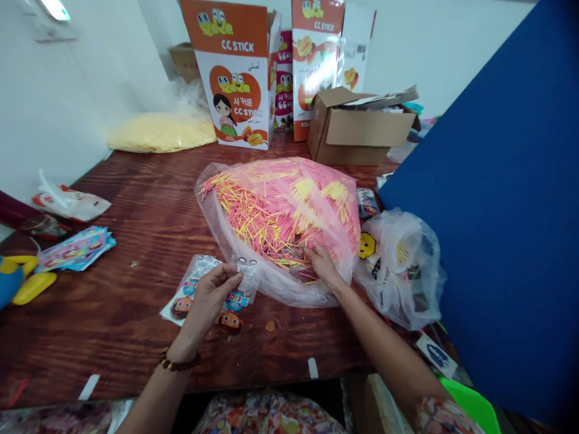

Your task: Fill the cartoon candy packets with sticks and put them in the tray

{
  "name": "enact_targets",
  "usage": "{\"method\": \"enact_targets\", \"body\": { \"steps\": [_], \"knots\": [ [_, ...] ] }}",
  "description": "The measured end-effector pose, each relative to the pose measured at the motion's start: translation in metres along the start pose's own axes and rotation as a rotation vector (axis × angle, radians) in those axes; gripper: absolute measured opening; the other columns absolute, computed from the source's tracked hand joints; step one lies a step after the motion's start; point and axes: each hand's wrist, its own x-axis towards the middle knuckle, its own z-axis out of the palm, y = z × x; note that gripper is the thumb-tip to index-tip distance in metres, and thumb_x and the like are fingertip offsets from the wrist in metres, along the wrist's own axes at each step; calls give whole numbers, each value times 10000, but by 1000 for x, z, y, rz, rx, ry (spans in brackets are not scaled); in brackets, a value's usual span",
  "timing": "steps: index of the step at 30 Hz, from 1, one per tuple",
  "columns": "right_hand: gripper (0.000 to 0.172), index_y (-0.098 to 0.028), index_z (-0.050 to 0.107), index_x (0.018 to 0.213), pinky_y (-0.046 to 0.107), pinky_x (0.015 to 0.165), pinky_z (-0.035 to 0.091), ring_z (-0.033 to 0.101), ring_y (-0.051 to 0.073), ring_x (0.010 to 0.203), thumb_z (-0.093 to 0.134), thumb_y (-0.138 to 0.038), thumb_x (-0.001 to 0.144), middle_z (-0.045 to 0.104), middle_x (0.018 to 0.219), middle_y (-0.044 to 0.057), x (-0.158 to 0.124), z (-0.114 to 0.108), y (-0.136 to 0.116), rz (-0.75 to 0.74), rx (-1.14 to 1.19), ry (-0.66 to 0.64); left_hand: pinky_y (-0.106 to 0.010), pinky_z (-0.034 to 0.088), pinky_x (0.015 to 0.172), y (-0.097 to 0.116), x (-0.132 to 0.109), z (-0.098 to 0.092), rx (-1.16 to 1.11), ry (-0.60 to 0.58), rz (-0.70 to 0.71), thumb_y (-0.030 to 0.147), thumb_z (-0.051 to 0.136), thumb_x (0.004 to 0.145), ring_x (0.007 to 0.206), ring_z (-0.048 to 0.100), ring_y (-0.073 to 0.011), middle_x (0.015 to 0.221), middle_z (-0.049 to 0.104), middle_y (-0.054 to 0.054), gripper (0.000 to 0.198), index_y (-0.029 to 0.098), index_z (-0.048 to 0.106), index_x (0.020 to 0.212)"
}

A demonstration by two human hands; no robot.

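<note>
Clothing (271, 416): patterned, down at six o'clock, just below the edge of the brown table (136, 349), with a green tub (474, 404) peeking in at five.
Bracelet (178, 361): dark beads round the left wrist, seven o'clock.
Left hand (217, 286): working towards eight, and here thumb and fingers pinch the top of a clear printed packet (237, 301), just beside the big bag's mouth.
Flat packets (182, 304): on the table at eight, tucked close to that hand's left.
Right hand (319, 262): in at five o'clock, fingers bent close together at the bag's mouth, fingertips half lost; whether they pinch anything, I cannot tell.
Sticks (253, 223): pink and yellow, a great heap of them, centre of the dial, inside the clear big bag (275, 289), which lies open towards us.
Small bag (402, 271): see-through and crumpled, four o'clock, by the blue panel (488, 199) at three.
Printed sheets (76, 250): stacked, near nine.
Yellow bag (163, 132): lying plump at ten.
Boxes: one tall printed box (239, 90) towards twelve, one brown carton (368, 129), flaps open, at one.
</note>
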Motion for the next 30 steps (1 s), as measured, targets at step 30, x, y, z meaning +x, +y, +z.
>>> {"method": "enact_targets", "body": {
  "steps": [30],
  "knots": [
    [55, -208, 608, 855, 290, 692, 439, 590, 213, 753, 553, -209, 861, 684, 814, 67, -23, -30, -33, -246, -907, -411, -220, 375, 563, -13, 22, 25, 190, -246, 68, 389, 667, 793, 595, 483, -109, 640, 564, 20, 240, 167, 638, 706]
  ]
}}
